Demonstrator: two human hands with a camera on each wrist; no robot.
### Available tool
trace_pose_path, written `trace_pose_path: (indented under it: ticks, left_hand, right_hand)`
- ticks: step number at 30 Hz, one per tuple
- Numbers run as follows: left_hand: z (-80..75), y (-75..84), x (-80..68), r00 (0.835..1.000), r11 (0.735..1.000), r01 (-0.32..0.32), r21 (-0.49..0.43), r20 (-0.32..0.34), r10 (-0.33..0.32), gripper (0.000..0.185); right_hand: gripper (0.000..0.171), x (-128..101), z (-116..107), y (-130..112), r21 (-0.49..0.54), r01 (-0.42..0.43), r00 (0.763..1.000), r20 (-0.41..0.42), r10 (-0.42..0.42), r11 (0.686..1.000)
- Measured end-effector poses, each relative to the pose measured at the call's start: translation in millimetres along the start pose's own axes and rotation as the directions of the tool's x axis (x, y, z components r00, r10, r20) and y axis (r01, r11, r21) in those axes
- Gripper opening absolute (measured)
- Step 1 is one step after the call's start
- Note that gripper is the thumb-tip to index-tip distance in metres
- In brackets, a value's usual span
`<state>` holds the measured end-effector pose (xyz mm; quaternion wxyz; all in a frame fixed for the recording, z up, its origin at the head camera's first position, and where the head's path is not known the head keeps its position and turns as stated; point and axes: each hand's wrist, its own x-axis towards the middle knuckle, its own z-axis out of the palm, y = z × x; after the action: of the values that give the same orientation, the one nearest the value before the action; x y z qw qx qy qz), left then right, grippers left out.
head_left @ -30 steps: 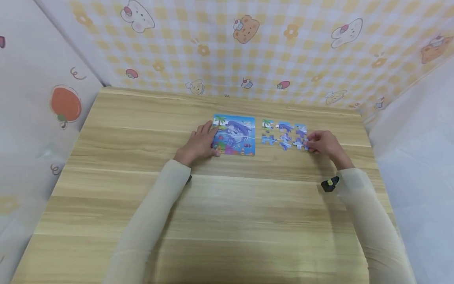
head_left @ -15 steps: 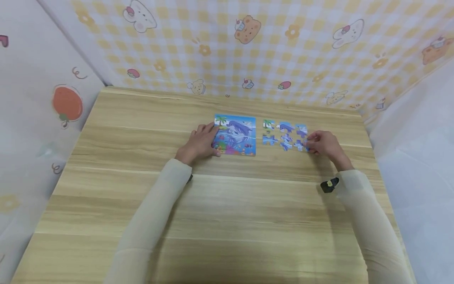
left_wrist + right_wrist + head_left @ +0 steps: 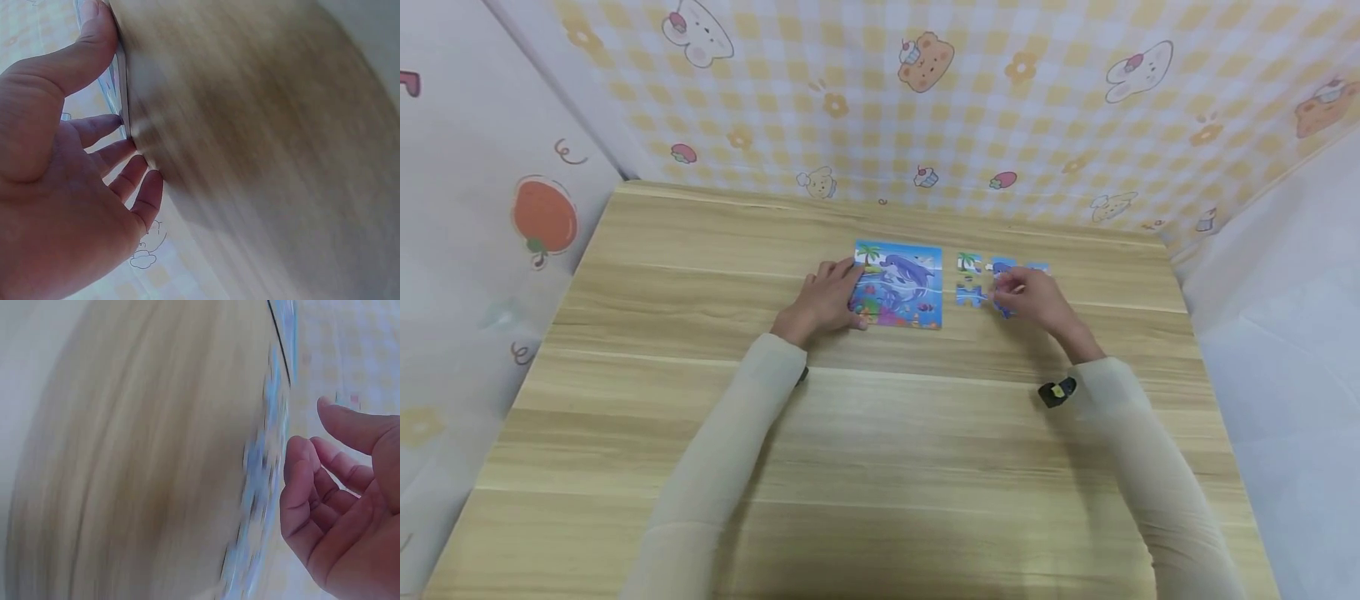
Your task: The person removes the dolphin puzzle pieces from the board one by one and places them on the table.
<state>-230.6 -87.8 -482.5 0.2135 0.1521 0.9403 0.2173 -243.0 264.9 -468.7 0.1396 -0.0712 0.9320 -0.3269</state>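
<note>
The loosely spread left grip (image 3: 822, 304) is touching the left edge of the flat, square dolphin puzzle (image 3: 898, 285) on the wood-grain counter (image 3: 887, 442). The right grip (image 3: 1036, 298), curved with thumb and fingertips apart, is hovering over knobbed loose pieces (image 3: 970, 297) beside the puzzle.

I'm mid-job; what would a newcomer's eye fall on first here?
Probably the bright blue square dolphin picture on the pale wooden table, with the left hand at its left edge. Next, the loose blue-and-purple jigsaw pieces to its right, partly hidden by the right hand. Behind the table, the yellow-and-white checked backdrop with cartoon animals also stands out.
</note>
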Motion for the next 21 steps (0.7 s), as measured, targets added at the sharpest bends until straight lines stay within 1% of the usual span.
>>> trace_pose_path:
  ticks: [2,4,7,11,14,17,19,21]
  left_hand:
    - [0.1,0.1,-0.3,1.000,1.000,0.001,0.001,-0.001,-0.001,0.102]
    - [0.1,-0.1,-0.2,1.000,1.000,0.001,0.005,-0.004,-0.001,0.102]
    - [-0.2,-0.5,0.2,1.000,1.000,0.000,0.006,-0.009,0.000,0.102]
    - [-1.1,-0.5,0.3,1.000,1.000,-0.002,0.002,-0.008,0.002,0.101]
    - [-1.5,-0.7,0.1,1.000,1.000,-0.001,0.003,-0.010,0.001,0.101]
    - [-1.3,-1.7,0.4,1.000,1.000,-0.005,0.009,-0.014,0.005,0.101]
    - [-1.0,-2.2,1.2,1.000,1.000,-0.011,0.014,-0.015,0.011,0.102]
    - [-0.5,-2.6,2.1,1.000,1.000,-0.017,0.016,-0.010,0.017,0.102]
  right_hand:
    - [0.027,3,11,-11,0.008,0.054,0.998,0.020,-0.054,0.999]
    - [0.028,7,22,-22,-0.005,0.110,0.993,0.039,-0.110,0.994]
    - [0.033,12,37,-39,0.006,0.165,0.983,0.078,-0.165,0.986]
    - [0.041,20,55,-61,-0.014,0.237,0.964,0.126,-0.233,0.971]
    - [0.047,26,69,-78,-0.034,0.301,0.944,0.150,-0.293,0.953]
    - [0.050,32,81,-91,-0.064,0.332,0.932,0.178,-0.317,0.941]
    - [0.052,36,88,-97,-0.097,0.336,0.930,0.195,-0.313,0.937]
    - [0.053,39,94,-102,-0.159,0.341,0.930,0.204,-0.307,0.927]
